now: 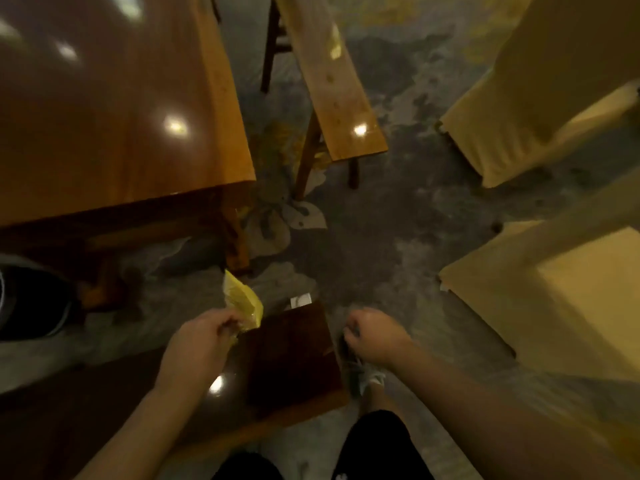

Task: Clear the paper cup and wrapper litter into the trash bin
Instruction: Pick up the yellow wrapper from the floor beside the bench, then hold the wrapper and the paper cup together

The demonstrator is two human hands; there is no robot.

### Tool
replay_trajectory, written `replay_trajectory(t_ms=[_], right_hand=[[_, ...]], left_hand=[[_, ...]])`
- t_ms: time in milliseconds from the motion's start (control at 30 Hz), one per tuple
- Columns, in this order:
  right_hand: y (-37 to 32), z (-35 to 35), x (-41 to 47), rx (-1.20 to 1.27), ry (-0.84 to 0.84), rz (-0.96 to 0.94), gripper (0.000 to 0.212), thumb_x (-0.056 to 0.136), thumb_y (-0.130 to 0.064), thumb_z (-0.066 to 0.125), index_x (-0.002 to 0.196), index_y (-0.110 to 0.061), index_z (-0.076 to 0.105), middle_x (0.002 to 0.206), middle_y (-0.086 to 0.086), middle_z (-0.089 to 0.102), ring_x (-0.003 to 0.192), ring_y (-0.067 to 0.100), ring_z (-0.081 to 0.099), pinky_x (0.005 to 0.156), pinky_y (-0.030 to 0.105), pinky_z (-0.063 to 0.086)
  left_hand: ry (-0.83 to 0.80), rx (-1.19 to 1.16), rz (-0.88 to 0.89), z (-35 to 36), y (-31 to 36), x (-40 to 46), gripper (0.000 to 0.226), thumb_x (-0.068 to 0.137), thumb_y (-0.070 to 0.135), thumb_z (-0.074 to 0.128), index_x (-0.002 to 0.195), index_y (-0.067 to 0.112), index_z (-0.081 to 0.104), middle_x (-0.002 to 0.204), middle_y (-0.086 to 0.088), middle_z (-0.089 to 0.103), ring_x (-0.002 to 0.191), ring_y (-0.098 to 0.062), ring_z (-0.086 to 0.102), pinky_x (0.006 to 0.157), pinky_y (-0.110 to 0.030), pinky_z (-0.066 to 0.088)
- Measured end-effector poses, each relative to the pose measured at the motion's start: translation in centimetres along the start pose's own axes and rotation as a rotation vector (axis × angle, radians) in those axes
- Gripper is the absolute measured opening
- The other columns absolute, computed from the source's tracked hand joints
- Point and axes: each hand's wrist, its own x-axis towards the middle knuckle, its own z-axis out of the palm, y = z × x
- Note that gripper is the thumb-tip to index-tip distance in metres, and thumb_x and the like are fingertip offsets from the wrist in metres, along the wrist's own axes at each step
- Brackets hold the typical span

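Note:
My left hand (204,336) pinches a crumpled yellow wrapper (242,301) and holds it up over the end of a dark wooden bench (284,355). My right hand (372,336) hovers to the right of that bench end with its fingers curled in; nothing shows in it. A small white scrap (300,301) lies on the floor just past the bench end. A dark round trash bin (31,303) with a black liner stands at the left edge, beside the table leg. No paper cup is visible.
A glossy wooden table (114,105) fills the upper left. A light wooden bench (332,81) runs up the middle. Yellow-covered furniture (540,109) stands at the right. Pale leaf-like litter (298,216) lies on the stained concrete floor. My legs and one shoe (367,372) show below.

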Motion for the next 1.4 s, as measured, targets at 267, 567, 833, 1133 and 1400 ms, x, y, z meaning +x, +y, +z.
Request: replay_trajectory(t_ms=[267,567,833,1133,1400], right_hand=[[8.2,2.1,17.9,-0.099,-0.204,-0.059,0.022,0.096,-0.032,0.049,0.103,-0.014,0.060,0.108,0.011,0.062,0.097,0.032,0.061,0.073,0.036,0.047],[13.0,14.0,34.1,-0.109,-0.341,-0.058,0.055,0.090,-0.036,0.066,0.138,-0.018,0.046,0.139,0.012,0.049,0.124,0.032,0.049,0.101,0.048,0.045],[11.9,25.4,43.9,-0.316,-0.306,-0.211,0.058,0.090,-0.028,0.067,0.139,-0.014,0.040,0.141,0.016,0.044,0.127,0.036,0.044,0.093,0.049,0.046],[13.4,27.9,43.6,-0.321,-0.285,-0.106,0.060,0.093,-0.032,0.064,0.143,-0.012,0.037,0.139,0.016,0.048,0.125,0.036,0.050,0.098,0.046,0.045],[8.6,11.2,31.5,-0.066,-0.071,-0.210,0.070,0.074,-0.041,0.079,0.132,-0.026,0.042,0.121,0.003,0.050,0.109,0.025,0.054,0.088,0.042,0.052]], left_hand=[[0.030,0.025,-0.246,9.5,2.0,8.2,0.011,0.079,0.028,0.067,0.087,0.036,0.064,0.088,0.015,0.061,0.074,0.000,0.056,0.068,-0.016,0.040],[-0.073,0.211,-0.331,18.0,0.0,16.9,0.083,0.051,0.081,0.067,0.117,0.032,0.055,0.117,0.010,0.052,0.115,-0.013,0.044,0.091,-0.035,0.045],[0.027,0.350,-0.248,22.4,-5.4,19.5,0.067,0.064,0.056,0.072,0.122,0.027,0.057,0.123,0.003,0.052,0.117,-0.019,0.043,0.088,-0.031,0.036],[0.082,0.344,-0.156,22.1,-7.1,19.4,0.042,0.070,0.044,0.069,0.107,0.025,0.067,0.109,0.002,0.056,0.105,-0.012,0.043,0.079,-0.031,0.037],[0.236,0.206,-0.109,14.4,-2.7,12.4,0.023,0.073,0.035,0.070,0.095,0.030,0.069,0.103,0.016,0.045,0.098,-0.006,0.041,0.075,-0.019,0.036]])
